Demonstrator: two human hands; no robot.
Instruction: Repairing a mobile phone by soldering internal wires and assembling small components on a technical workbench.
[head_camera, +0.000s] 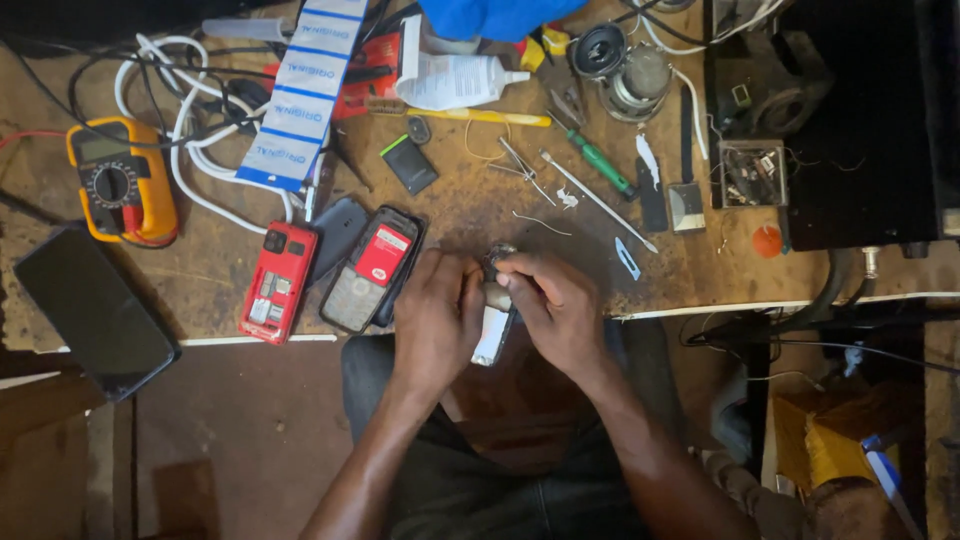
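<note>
Small phone part: we see a small silver and white device (495, 325) held between both hands at the front edge of the workbench (210, 285), above the person's lap
Left hand: our left hand (435, 320) curls around the device's left side, fingers bent and closed against it
Right hand: our right hand (555, 305) pinches the top of the device, fingertips (508, 278) pressed together on its upper end
Beside the hands: an opened phone with a red battery (372, 268) lies just left of the left hand, with a red phone body (277, 282) further left
Far left: a yellow multimeter (120, 180) and a dark flat smartphone (92, 310) lie well apart from the hands
Behind the hands: a green-handled screwdriver (600, 160), tweezers (525, 170), a white glue bottle (455, 80) and a blue and white strip of packets (300, 95) lie on the bench
Right: a black box of equipment (850, 120) stands at the bench's right end
</note>
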